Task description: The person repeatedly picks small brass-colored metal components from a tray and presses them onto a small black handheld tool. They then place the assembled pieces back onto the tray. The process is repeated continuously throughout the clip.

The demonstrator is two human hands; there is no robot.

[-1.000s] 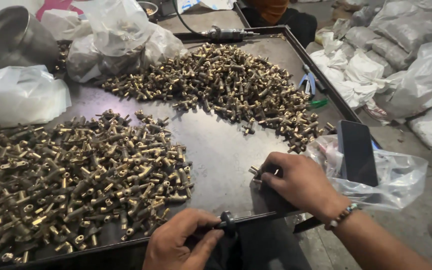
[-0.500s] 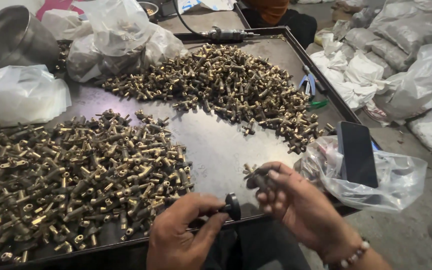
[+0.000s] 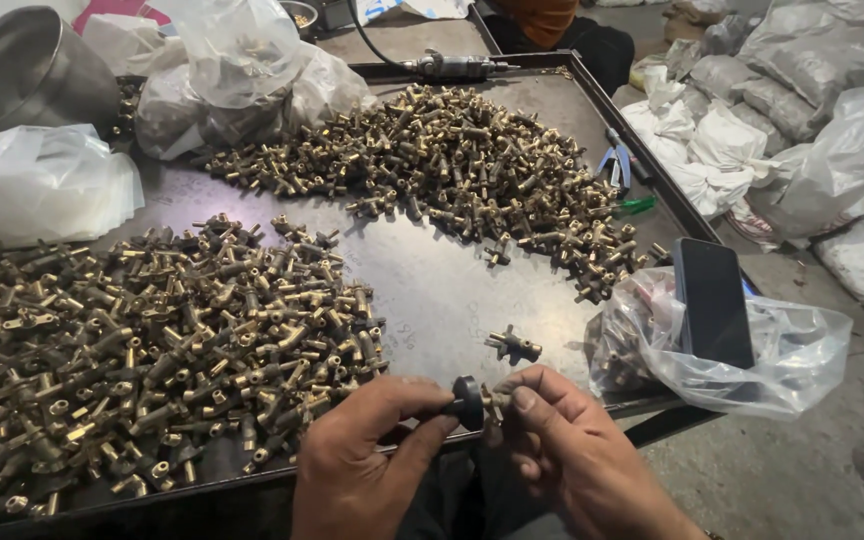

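From the head camera, the left hand (image 3: 367,470) pinches a small black round knob (image 3: 468,402) between thumb and fingers, its grip closed on that knob; the right hand (image 3: 577,455) holds a small brass fitting (image 3: 493,403) at its fingertips, its grip closed on it, and knob and fitting meet end to end just above the near edge of the desk (image 3: 432,290); whether the knob is fully seated on the fitting cannot be told; one loose brass piece (image 3: 514,346) lies alone on the bare metal just beyond the hands; to the left a broad pile of brass fittings (image 3: 152,350) covers the near part of the desk, and a second pile (image 3: 452,180) spreads across the far side, the two well apart with bare metal between; judging from this, one fitting is in hand and a great many lie in both piles, though which pile is finished cannot be told; a clear plastic bag (image 3: 742,350) holding more parts rests at the desk's right edge with a dark phone (image 3: 714,300) lying on it; a steel bowl (image 3: 27,65) stands at the far left corner beside white bags (image 3: 37,185); a powered hand tool (image 3: 457,67) lies at the far edge.
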